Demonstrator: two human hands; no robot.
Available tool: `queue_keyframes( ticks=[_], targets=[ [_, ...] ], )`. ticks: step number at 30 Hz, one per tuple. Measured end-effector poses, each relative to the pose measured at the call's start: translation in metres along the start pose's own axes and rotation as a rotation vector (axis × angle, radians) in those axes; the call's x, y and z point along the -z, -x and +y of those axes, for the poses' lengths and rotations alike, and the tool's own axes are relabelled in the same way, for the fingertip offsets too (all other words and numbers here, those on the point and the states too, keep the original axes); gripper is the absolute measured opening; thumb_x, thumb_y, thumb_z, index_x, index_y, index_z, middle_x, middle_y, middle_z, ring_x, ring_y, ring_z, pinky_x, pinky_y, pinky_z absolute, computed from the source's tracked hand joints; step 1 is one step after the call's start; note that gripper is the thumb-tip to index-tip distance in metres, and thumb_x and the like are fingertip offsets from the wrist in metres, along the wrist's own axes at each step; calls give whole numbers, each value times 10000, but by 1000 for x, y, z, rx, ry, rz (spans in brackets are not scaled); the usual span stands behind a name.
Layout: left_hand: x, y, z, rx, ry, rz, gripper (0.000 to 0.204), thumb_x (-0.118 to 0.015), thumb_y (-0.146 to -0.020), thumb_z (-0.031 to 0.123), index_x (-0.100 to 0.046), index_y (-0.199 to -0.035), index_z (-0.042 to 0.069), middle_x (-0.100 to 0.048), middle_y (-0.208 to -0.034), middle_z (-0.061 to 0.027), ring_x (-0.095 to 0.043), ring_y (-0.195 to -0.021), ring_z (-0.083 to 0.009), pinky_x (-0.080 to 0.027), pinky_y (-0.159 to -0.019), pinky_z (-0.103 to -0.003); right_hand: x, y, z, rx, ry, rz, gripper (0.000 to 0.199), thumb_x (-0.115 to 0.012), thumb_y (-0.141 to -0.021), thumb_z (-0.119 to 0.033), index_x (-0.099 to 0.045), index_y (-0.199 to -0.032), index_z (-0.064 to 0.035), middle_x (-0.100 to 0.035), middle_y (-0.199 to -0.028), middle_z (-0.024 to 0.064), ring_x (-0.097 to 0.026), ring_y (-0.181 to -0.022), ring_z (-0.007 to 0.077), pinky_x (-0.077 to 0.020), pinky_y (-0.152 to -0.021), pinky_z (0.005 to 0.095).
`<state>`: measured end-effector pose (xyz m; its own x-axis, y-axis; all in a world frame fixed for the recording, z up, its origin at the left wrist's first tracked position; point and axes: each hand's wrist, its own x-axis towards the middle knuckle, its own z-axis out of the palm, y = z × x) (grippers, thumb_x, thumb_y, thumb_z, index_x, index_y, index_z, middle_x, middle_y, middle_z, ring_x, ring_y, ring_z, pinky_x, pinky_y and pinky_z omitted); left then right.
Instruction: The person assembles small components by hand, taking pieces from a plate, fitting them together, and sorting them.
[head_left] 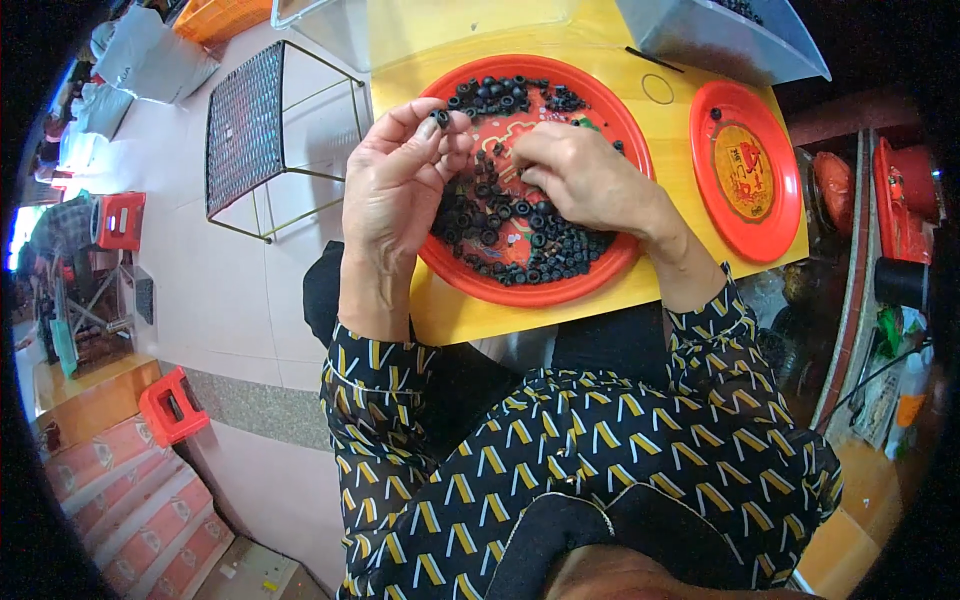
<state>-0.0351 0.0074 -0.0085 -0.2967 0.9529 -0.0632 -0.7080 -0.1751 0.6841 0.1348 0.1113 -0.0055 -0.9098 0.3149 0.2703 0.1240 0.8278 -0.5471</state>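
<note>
My left hand (392, 185) is raised over the left rim of a round red tray (530, 294). Its thumb and fingertips pinch a small black ring-shaped part (440, 119). On the tray, many small black parts (560, 258) lie in loose heaps, some round with a hole in the middle. My right hand (590, 178) hangs low over the tray's middle with curled fingers, the fingertips close together near the loose parts. Whatever those fingers hold, if anything, is hidden. To the right lies a second red tray (748, 235) with a yellow printed centre and one black part (716, 114) near its rim.
The trays rest on a yellow table (450, 325). A translucent bin (730, 45) holding dark parts stands at its far right, another clear box (320, 28) at the far left. A thin ring band (657, 89) lies behind the trays. Left of the table is a woven-top stool (245, 125).
</note>
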Motion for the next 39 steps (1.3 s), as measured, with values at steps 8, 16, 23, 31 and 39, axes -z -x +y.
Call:
queue_keyframes(
  ticks=[8, 16, 23, 31, 39],
  targets=[
    [-10, 4, -10, 22, -98, -11, 184, -545, -805, 7, -540, -988, -12, -586, -853, -84, -568, -742, -147, -469, -694, -263, 17, -4, -12, -479, -933, -27, 46, -574, -801, -44, -549, -836, -29, -571, -701, 11, -546, -591, 60, -453, -525, 171],
    [-19, 6, -11, 79, -100, -43, 176, -549, -812, 14, -543, -987, -8, -600, -858, -87, -579, -735, -146, -480, -675, -250, 20, -6, -12, -443, -1205, 107, 153, -558, -824, -85, -595, -946, -1, -619, -739, 61, -593, -632, 86, -489, -573, 193],
    [-18, 6, -15, 54, -139, -49, 180, -571, -803, 19, -548, -979, -9, -609, -863, -92, -581, -721, -145, -482, -667, -252, 13, -5, -2, -368, -1202, 194, 123, -546, -827, -55, -581, -917, 23, -613, -747, 73, -593, -635, 99, -503, -580, 206],
    [-19, 7, -20, 7, -225, -16, 193, -596, -787, 22, -556, -972, -14, -612, -841, -75, -574, -695, -121, -479, -651, -227, 14, -4, -5, -423, -1184, 179, 108, -575, -817, -73, -576, -893, 3, -591, -740, 41, -567, -611, 71, -470, -526, 170],
    [-20, 7, -20, -48, -361, -7, 199, -626, -765, 34, -577, -951, -15, -611, -815, -48, -567, -697, -93, -471, -656, -206, 13, -3, -7, -452, -1308, 153, 108, -581, -815, -100, -577, -870, -7, -593, -717, 40, -565, -584, 69, -461, -497, 166]
  ],
)
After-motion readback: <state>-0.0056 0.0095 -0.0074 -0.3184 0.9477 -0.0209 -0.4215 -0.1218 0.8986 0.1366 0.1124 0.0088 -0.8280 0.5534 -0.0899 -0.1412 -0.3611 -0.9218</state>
